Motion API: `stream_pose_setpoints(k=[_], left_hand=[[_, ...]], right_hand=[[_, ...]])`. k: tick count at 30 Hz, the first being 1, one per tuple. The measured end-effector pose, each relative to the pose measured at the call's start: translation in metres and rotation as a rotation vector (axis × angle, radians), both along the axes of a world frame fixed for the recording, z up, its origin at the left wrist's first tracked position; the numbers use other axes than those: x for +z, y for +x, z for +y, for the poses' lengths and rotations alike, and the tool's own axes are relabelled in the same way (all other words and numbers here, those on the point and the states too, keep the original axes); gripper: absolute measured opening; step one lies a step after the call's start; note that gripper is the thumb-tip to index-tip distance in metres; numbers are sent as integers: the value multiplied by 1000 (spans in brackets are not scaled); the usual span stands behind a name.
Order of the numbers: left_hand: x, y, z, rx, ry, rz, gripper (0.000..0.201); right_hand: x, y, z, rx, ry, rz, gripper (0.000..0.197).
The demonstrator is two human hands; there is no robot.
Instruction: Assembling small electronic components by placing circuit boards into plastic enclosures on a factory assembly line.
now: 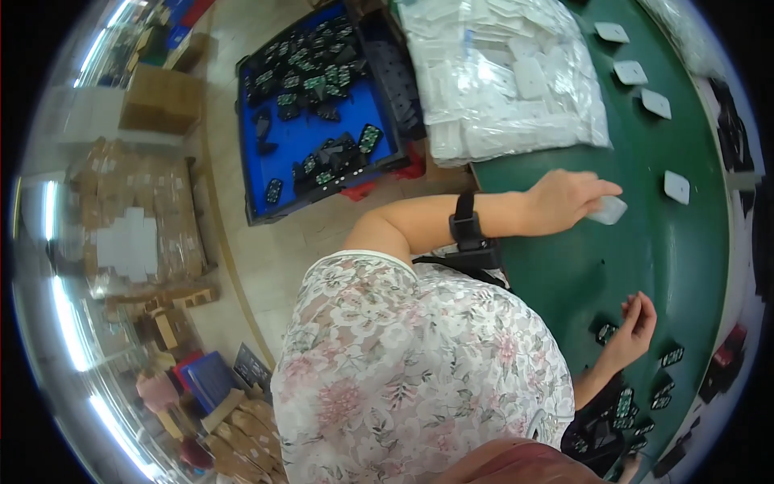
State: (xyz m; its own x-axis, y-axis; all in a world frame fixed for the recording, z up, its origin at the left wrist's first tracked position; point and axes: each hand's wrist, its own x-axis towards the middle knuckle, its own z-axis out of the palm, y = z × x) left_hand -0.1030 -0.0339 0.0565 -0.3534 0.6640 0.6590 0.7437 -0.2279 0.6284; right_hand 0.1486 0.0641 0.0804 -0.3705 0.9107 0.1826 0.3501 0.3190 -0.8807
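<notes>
My left hand [568,198] reaches over the green table [556,266], closed on a small white plastic cover [610,211]. A black band circles that forearm. Farther down the picture my right hand [634,332] hovers over the table, its fingers loosely bent and apart, with nothing visible between them. Close beside its wrist lies a black part with pale rectangles [605,333]. Along the table's right side lie several white square covers, one of them [676,187] to the right of my left hand. Several similar black parts [624,403] are scattered and heaped below my right hand.
A clear plastic bag [516,77] full of white covers occupies the table's upper end. Left of it stands a blue bin [310,133] with a black rim, holding many black parts. Cardboard boxes [161,97] and a wrapped pallet stack [141,218] stand at far left.
</notes>
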Motion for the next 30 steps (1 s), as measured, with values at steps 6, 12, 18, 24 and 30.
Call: stream_pose_setpoints(k=[6, 12, 18, 24, 30], left_hand=[[19, 16, -19, -253, -470, -936, 21], [4, -4, -13, -234, -332, -869, 25], [3, 25, -15, -229, -373, -923, 26], [-4, 47, -2, -396, -497, -814, 14], [12, 67, 19, -527, -452, -504, 18]], right_hand=[[9, 4, -3, -20, 111, -103, 18], [1, -22, -2, 165, 122, -173, 15], [-35, -31, 13, 120, 301, -284, 17], [-40, -24, 9, 99, 352, -186, 11], [2, -18, -20, 211, -517, 451, 22]])
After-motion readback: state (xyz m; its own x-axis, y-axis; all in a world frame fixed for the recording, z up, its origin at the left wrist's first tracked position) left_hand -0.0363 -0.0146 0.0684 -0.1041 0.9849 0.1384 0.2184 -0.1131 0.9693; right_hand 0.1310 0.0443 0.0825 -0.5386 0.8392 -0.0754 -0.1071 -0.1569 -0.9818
